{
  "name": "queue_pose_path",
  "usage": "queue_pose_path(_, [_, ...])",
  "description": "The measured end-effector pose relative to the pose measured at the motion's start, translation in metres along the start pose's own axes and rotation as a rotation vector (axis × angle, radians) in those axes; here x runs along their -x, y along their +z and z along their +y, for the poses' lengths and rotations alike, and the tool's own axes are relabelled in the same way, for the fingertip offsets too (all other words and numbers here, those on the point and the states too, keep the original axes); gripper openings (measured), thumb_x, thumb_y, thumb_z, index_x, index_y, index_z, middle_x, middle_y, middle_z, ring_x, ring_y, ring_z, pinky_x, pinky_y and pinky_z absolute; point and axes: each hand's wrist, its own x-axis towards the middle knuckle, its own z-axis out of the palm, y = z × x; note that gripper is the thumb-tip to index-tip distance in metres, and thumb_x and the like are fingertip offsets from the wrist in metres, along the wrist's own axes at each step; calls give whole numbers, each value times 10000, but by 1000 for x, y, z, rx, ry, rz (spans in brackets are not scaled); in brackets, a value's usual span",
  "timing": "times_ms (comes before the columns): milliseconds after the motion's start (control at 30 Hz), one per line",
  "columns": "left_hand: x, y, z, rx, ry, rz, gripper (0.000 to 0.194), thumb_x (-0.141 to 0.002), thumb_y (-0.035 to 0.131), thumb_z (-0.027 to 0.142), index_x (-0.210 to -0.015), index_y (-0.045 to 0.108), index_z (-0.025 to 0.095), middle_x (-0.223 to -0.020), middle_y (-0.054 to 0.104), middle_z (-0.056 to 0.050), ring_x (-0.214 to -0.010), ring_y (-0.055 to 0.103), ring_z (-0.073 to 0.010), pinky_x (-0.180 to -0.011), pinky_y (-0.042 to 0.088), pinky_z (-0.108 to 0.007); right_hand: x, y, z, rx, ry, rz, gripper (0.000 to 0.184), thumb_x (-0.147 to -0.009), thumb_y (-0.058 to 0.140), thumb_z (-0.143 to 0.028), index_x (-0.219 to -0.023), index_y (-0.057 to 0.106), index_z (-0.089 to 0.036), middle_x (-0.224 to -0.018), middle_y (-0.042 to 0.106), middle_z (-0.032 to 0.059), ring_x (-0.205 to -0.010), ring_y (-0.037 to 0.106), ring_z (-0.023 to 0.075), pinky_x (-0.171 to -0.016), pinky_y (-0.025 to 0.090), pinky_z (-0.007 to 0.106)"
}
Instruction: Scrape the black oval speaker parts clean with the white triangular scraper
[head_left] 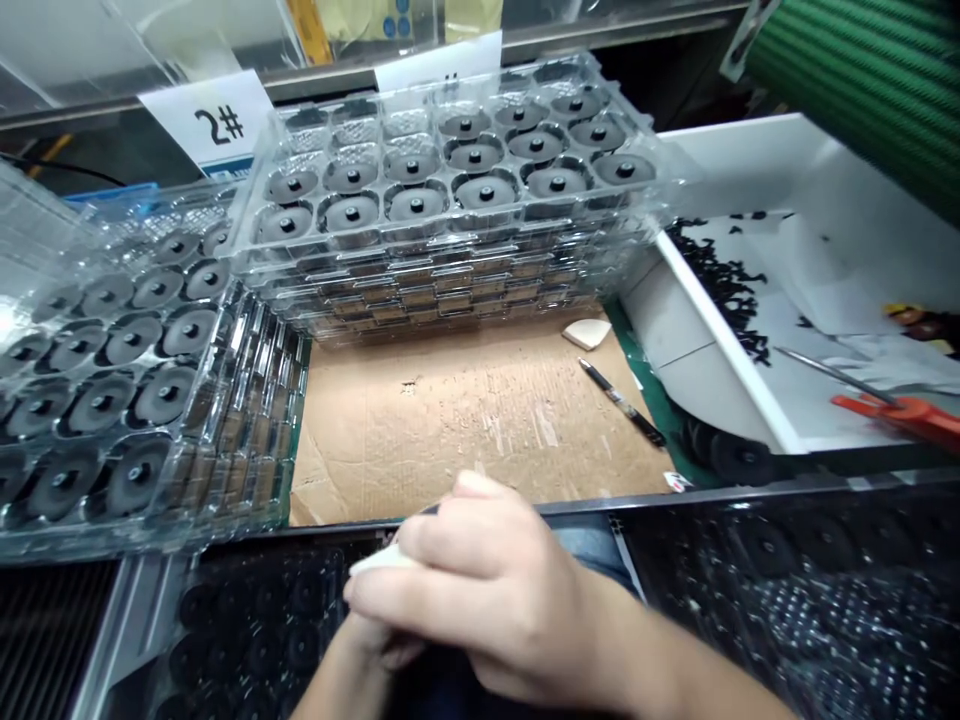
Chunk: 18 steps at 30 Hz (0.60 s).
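Observation:
My right hand (480, 590) lies low in the middle of the view, fingers curled and closed over a small white piece (379, 560) that sticks out at its left. A dark tip (429, 510) shows just above the knuckles. My left hand (382, 650) is tucked under the right one. Only a bit of it and the forearm show, and its fingers are hidden. Both hands hover over the front edge of a worn cardboard sheet (465, 410).
Stacks of clear trays with black round parts stand at the back (450, 170) and at the left (127, 370). A pen (622, 402) and a white wedge (587, 333) lie on the cardboard. At the right, a white bin (735, 330) holds small black parts and a red-handled tool (900, 410).

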Motion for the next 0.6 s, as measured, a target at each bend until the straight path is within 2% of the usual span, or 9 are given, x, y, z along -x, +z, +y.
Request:
queue_pose_path(67, [1, 3, 2, 1, 11, -11, 303, -560, 754, 492, -740, 725, 250, -773, 691, -3, -866, 651, -247, -792, 524, -349, -2, -4, 0, -82, 32, -57, 310, -900, 350, -98, -1021, 622, -185, -795, 639, -12, -697, 545, 104, -630, 301, 282])
queue_pose_path(167, [3, 6, 5, 7, 24, -14, 279, -594, 757, 431, -749, 726, 201, -760, 697, -10, -696, 648, -182, -685, 532, -308, -3, -8, -4, 115, 220, -13, 278, -892, 387, -81, -962, 639, -174, -808, 651, 6, -692, 533, 121, -632, 290, 296])
queue_pose_path(233, [3, 5, 3, 11, 25, 0, 237, -695, 677, 423, -796, 725, 214, -684, 671, 10, -725, 651, -187, -722, 525, -352, -5, -6, -8, 221, 119, 44, 270, -913, 394, -109, -942, 655, -174, -698, 624, 0, -599, 476, 129, -588, 262, 305])
queue_pose_path(300, [2, 3, 1, 17, 36, 24, 213, -713, 663, 415, -833, 718, 248, -639, 653, 27, -831, 651, -219, -798, 511, -395, -7, -3, -7, 159, -47, 63, 272, -932, 390, -147, -956, 658, -188, -642, 603, -18, -551, 452, 122, -566, 251, 300])
queue_pose_path(333, [2, 1, 0, 17, 45, 36, 259, -681, 687, 438, -858, 715, 251, -667, 669, 22, -880, 645, -235, -828, 503, -400, -6, -2, -3, 95, -68, 64, 271, -934, 389, -151, -975, 653, -196, -669, 621, -21, -568, 479, 117, -573, 266, 294])
queue_pose_path(400, [1, -1, 0, 39, 53, 52, 454, -549, 755, 506, -914, 707, 241, -829, 716, -1, -926, 639, -258, -869, 491, -384, 0, -3, 12, 21, 65, 93, 258, -923, 405, -147, -1010, 640, -205, -805, 675, -9, -674, 560, 118, -632, 315, 287])
queue_pose_path(467, [2, -3, 3, 92, 58, 50, 588, -485, 770, 529, -996, 684, 252, -999, 713, -19, -942, 643, -248, -895, 473, -355, 13, -1, 31, 18, 308, 140, 234, -907, 447, -153, -1022, 640, -220, -928, 690, 8, -809, 600, 138, -713, 359, 292])
queue_pose_path(533, [3, -4, 7, 151, 63, 38, 606, -496, 779, 495, -1053, 656, 289, -1069, 697, -17, -966, 643, -231, -908, 458, -330, 32, 9, 49, 2, 515, 166, 218, -901, 479, -186, -1034, 644, -240, -968, 689, 15, -864, 610, 154, -753, 406, 297])
queue_pose_path(600, [3, -6, 10, 174, 70, 37, 589, -516, 788, 453, -1070, 643, 310, -1096, 686, -13, -999, 632, -223, -916, 448, -310, 52, 27, 63, -34, 622, 151, 216, -894, 484, -216, -1021, 658, -236, -954, 695, 26, -850, 628, 169, -740, 455, 305])
